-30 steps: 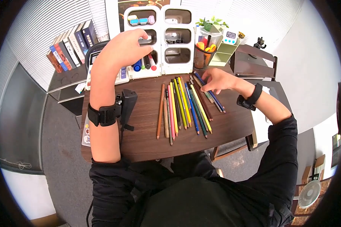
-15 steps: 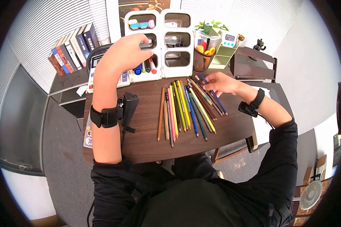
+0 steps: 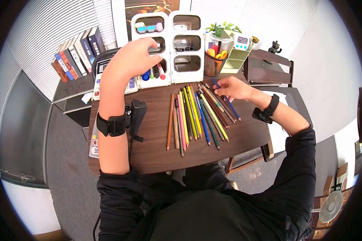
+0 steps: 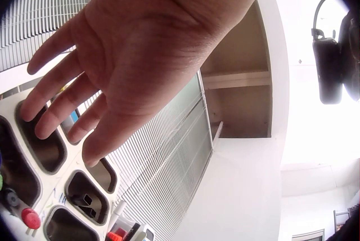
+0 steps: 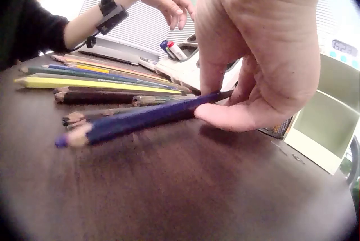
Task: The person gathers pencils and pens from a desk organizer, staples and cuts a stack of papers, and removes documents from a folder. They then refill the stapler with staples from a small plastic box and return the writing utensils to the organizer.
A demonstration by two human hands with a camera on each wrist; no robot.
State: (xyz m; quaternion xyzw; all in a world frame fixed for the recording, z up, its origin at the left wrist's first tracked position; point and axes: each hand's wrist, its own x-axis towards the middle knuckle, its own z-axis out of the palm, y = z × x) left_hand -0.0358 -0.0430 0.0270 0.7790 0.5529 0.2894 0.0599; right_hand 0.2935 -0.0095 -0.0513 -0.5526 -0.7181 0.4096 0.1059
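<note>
Colored pencils [image 3: 188,116] lie side by side on the brown table, tips toward the person. At the right end of the row, my right hand [image 3: 232,88] pinches a dark blue pencil [image 3: 231,108] near its back end; the right wrist view shows thumb and fingers on the pencil [image 5: 140,118], its purple-blue tip pointing left. My left hand [image 3: 136,58] is held in front of the white organizer [image 3: 170,48], and in the left wrist view the hand [image 4: 129,55] has spread, relaxed fingers and holds nothing. Markers [image 3: 157,73] stick out of a lower compartment beneath it.
Beside the organizer stand a mesh pen cup [image 3: 213,66] and a light green shelf [image 3: 235,56] with a digital clock [image 3: 242,41]. A calculator [image 3: 131,84] lies behind the left forearm. Books [image 3: 77,52] stand at the far left, and a dark chair [image 3: 269,68] is at the right.
My right hand has moved slightly right and now pinches the blue pencil, which has shifted apart from the others. The left hand has lowered a little.
</note>
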